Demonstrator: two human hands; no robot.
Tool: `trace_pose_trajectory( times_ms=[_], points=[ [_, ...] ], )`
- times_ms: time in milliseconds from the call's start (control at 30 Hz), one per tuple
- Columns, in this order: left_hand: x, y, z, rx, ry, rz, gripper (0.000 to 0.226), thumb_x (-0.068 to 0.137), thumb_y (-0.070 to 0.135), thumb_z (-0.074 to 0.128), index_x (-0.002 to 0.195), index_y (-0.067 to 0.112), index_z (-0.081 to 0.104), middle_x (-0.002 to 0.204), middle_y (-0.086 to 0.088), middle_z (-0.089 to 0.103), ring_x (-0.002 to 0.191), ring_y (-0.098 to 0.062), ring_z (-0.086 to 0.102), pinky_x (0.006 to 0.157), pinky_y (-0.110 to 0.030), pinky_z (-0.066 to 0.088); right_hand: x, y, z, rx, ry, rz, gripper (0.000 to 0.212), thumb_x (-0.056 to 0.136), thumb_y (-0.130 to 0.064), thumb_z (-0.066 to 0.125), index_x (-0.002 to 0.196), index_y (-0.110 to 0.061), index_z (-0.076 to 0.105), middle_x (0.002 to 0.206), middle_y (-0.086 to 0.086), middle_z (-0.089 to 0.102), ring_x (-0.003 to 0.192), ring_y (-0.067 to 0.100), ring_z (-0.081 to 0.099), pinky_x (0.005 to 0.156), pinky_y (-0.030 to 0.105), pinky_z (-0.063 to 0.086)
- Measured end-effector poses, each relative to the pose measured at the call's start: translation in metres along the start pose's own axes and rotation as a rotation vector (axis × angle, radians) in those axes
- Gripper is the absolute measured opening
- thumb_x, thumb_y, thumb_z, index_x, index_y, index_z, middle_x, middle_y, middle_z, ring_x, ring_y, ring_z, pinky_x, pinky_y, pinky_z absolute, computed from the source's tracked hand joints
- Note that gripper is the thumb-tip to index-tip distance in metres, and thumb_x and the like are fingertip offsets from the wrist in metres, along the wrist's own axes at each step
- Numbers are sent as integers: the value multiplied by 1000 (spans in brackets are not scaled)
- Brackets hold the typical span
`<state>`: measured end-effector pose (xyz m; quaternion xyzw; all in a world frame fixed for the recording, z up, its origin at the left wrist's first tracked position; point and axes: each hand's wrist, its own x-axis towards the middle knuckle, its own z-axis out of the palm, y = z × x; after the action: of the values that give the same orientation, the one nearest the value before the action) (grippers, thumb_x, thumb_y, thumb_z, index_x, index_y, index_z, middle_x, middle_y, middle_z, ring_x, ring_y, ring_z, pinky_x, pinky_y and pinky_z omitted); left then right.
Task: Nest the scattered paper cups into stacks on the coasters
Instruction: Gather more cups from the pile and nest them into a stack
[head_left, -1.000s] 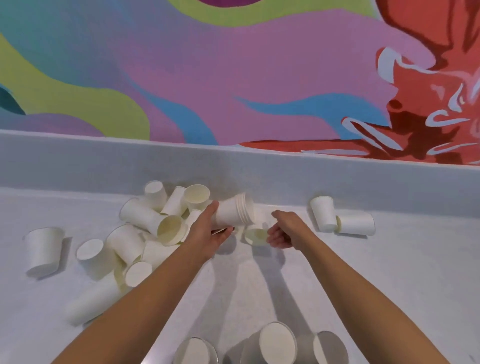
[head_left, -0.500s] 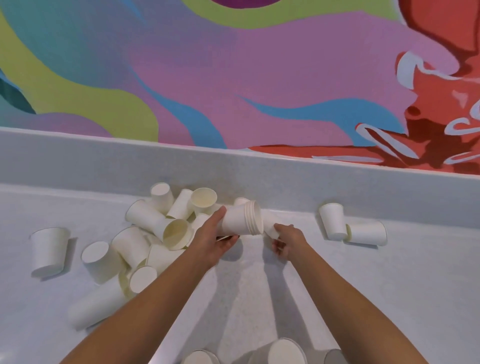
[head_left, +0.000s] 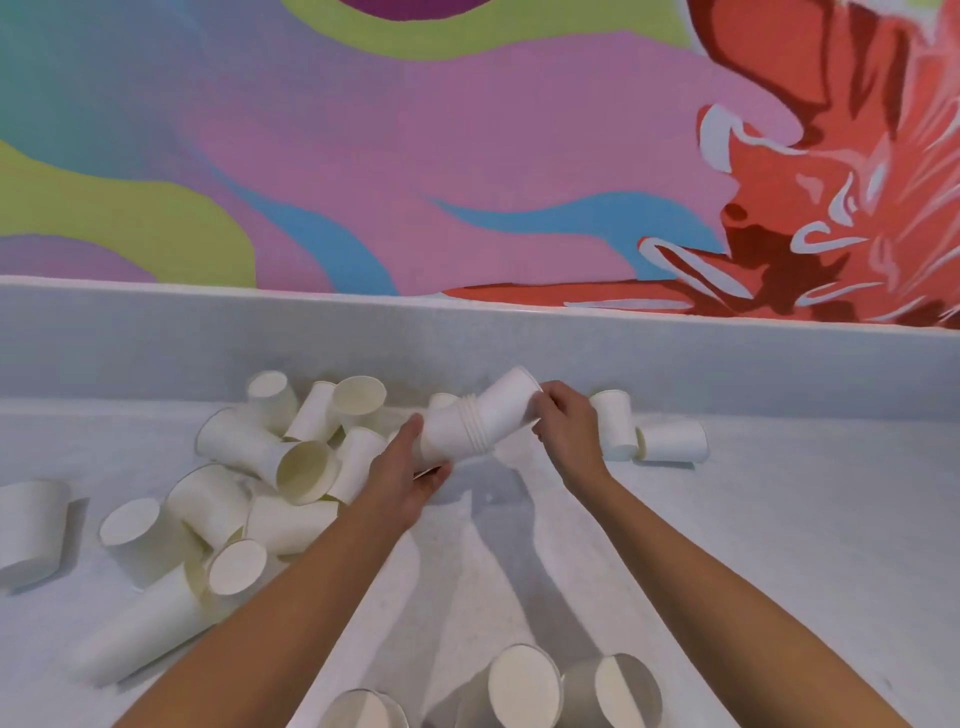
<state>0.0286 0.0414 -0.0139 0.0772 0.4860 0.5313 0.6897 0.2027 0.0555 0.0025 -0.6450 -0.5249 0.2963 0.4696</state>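
paper cup (head_left: 506, 410), just lifted by the pinching right hand (head_left: 569, 426), now enters the stack (head_left: 449, 434) gripped by the left hand (head_left: 402, 473) (one more nearly nested).

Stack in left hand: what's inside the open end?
A single cup, pinched by the right hand, pokes partway into the stack. Its inserted end is hidden by the rims; the left hand covers the stack's base.
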Motion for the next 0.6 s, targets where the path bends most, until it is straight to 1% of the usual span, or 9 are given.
trace_pose_trajectory(
  times_ms=[67,133,200,300,333,400,467,533,600],
  points=[
    [-2,-3,7,4,-19,-10,28,92,29,61,113,13,51,108,-11,58,85,-21,59,75,-33,53,-4,2,3,-84,-56,-101,20,84,-14,44,77,-1,57,73,13,60,67,30,52,61,40,45],
    [-4,-6,13,13,-31,-15,27,94,31,58,114,14,51,104,-9,59,84,-20,58,75,-32,52,-10,3,4,-135,-138,-167,25,82,-18,41,81,0,60,74,13,61,67,30,55,65,43,47],
    [-5,-8,14,6,-17,-25,27,95,31,57,112,13,50,96,-9,58,84,-21,57,79,-34,52,-14,4,6,-229,-248,-226,30,83,-18,40,88,0,63,77,9,64,68,26,57,68,42,47],
    [-5,-6,8,-9,27,-55,29,94,31,58,111,10,48,93,-11,55,95,-26,56,85,-37,52,-14,4,8,-367,-374,-315,38,82,-20,35,96,-6,68,84,2,65,69,19,55,67,34,45],
    [-4,-3,5,-15,32,-69,30,94,32,58,112,9,48,94,-13,55,94,-27,56,84,-37,52,-11,6,9,-377,-367,-334,38,83,-17,36,98,-8,70,88,1,66,72,16,54,68,31,44],
    [-4,3,-2,-23,16,-89,32,94,32,58,114,8,49,95,-15,55,90,-28,57,78,-34,54,-4,10,9,-380,-274,-324,34,89,-6,40,103,-8,71,98,3,69,80,15,58,73,26,45],
    [-3,11,-6,-25,-3,-86,32,94,33,58,114,9,51,96,-14,57,93,-28,58,62,-30,58,6,17,12,-504,-210,-344,32,89,-1,45,110,-9,68,107,4,66,91,21,62,76,29,50],
    [-4,19,-6,-34,-18,-68,27,95,33,57,107,9,54,94,-13,58,89,-26,58,51,-25,57,13,22,20,-781,-307,-427,37,86,-3,49,121,-12,59,118,3,58,99,24,59,74,31,48],
    [-4,25,-7,-48,-20,-55,23,95,32,55,96,10,54,91,-13,56,87,-26,57,48,-24,55,18,25,33,-1036,-443,-565,48,83,-4,54,131,-11,50,131,7,49,109,27,51,77,32,43]
  ],
)
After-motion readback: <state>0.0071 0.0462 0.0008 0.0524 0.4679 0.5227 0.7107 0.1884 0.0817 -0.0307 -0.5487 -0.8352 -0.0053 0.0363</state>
